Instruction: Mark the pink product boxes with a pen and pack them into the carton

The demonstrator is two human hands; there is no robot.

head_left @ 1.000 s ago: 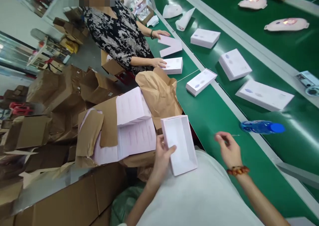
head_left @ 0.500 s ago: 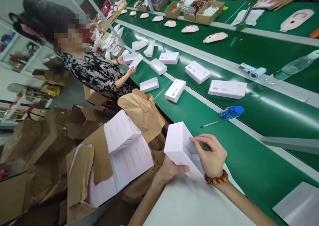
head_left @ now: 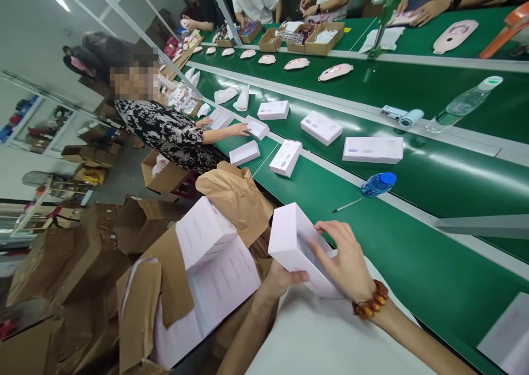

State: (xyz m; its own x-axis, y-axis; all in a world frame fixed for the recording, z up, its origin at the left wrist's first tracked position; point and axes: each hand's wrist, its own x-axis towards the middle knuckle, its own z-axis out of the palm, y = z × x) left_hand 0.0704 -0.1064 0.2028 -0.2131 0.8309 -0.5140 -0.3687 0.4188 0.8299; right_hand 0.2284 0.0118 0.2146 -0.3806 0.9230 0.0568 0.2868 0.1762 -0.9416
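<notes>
A white cardboard box point(head_left: 285, 237) is tilted in front of me, its open side toward the upper right. From below and the left, my left hand point(head_left: 285, 278) grips it, thumb pressed on the near side wall. My right hand point(head_left: 346, 267), with a beaded bracelet at the wrist, reaches over the opening. Its thumb dips inside and its fingers bend over the far wall, so it holds the box by that wall. The inside of the box is partly hidden by the right hand.
At left, an opened brown carton point(head_left: 176, 278) holds several white boxes. On the green table are printed boxes point(head_left: 321, 127), a blue-capped bottle point(head_left: 377, 185), a pen point(head_left: 347, 205) and a clear bottle point(head_left: 463, 107). A co-worker point(head_left: 165, 127) stands at the far left, touching boxes.
My right hand has shifted deeper over the box, its fingers now more spread along the far wall. The co-worker has lowered a white piece and reaches to a box on the table.
</notes>
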